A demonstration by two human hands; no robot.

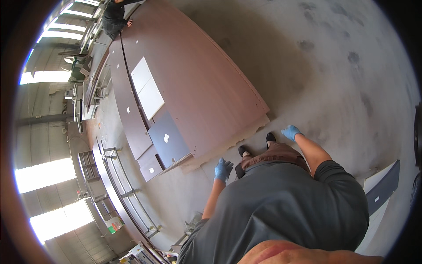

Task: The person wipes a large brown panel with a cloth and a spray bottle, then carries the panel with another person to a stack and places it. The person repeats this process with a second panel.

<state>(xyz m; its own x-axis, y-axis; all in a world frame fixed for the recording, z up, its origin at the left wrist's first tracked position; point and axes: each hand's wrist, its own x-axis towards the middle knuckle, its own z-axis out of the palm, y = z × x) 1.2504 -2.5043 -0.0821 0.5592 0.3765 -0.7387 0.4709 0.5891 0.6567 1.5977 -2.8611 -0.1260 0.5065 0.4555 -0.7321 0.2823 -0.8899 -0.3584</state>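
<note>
Standing on grey floor (343, 101); brown panels (189, 79), windows (46, 172) leftward.

left hand (223, 169) and right hand (290, 132) apart, blue-gloved
the left forearm (213, 198) reaches forward, fingers loosely parted; the right forearm (313, 153) slants forward and inward, its hand farther ahead, though how far those fingers curl is hard to tell at this size.
</note>
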